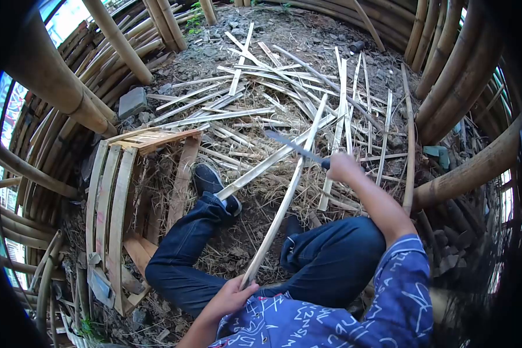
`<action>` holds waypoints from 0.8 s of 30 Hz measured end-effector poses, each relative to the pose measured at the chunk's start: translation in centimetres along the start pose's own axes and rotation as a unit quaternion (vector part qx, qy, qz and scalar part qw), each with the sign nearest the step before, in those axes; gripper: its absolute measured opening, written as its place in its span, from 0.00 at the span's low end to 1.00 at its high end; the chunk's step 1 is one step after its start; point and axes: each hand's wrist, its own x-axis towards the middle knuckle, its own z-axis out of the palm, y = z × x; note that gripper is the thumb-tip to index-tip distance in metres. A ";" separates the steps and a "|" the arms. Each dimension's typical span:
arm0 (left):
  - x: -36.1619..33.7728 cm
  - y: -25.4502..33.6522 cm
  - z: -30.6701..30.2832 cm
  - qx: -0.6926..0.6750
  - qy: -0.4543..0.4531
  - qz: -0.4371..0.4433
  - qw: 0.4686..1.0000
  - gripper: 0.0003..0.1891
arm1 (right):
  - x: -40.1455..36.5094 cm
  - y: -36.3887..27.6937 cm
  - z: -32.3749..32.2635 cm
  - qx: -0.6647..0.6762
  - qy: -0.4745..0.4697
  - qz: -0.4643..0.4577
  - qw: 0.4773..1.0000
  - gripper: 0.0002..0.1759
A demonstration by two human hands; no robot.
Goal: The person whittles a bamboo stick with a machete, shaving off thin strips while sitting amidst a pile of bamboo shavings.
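Note:
My left hand [233, 297], low in front of my body, is closed around the near end of a long split bamboo strip [278, 217]. The strip slants up and away to the right, over the ground between my legs. In my right hand [343, 167] is the dark handle of a long knife [287, 142]. Its blade points to the left and crosses the strip in this view, some way up from my left hand. Another bamboo strip [255, 172] lies at a slant, its lower end by my shoe [210, 180].
Many split bamboo strips [238, 122] and shavings litter the ground ahead. A wooden slatted crate [113, 191] stands by my left leg. Behind it sits a grey block [133, 103]. Thick bamboo poles [455, 93] lean in on both sides.

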 end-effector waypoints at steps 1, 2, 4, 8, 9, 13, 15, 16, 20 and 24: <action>0.4 0.5 0.2 -0.046 -0.011 -0.039 0.998 0.08 | -0.2 -0.3 0.0 -0.019 -0.010 -0.025 0.999 0.19; 0.8 1.0 0.3 -0.091 -0.023 -0.077 0.993 0.08 | -0.9 -1.5 -0.9 -0.040 -0.020 -0.049 0.998 0.20; 1.5 1.5 -0.1 -0.166 -0.045 -0.078 0.982 0.08 | -1.5 -3.1 -1.3 -0.049 -0.008 -0.116 0.992 0.18; 3.1 2.2 -1.1 -0.313 -0.069 -0.072 0.945 0.07 | -0.9 -5.4 0.2 0.027 0.013 -0.227 0.974 0.15; 3.6 2.5 -1.5 -0.367 -0.068 -0.079 0.924 0.07 | -0.6 -5.9 0.6 0.043 0.034 -0.279 0.959 0.14; 4.6 2.2 -2.6 -0.420 -0.045 -0.078 0.903 0.11 | 0.0 -7.0 2.6 0.060 0.046 -0.371 0.926 0.12; 4.8 2.4 -3.0 -0.397 -0.010 -0.076 0.915 0.11 | -0.1 -7.0 3.3 0.047 0.036 -0.391 0.919 0.11; 5.0 2.4 -3.2 -0.397 -0.006 -0.079 0.914 0.11 | -0.3 -6.9 3.5 0.051 0.034 -0.393 0.918 0.11; 5.5 1.8 -2.9 -0.366 -0.011 -0.100 0.925 0.10 | -0.9 -7.3 3.4 0.031 -0.016 -0.424 0.905 0.12; 6.2 2.4 -2.1 -0.387 -0.057 -0.096 0.915 0.08 | -1.6 -8.7 2.6 0.016 -0.065 -0.434 0.899 0.11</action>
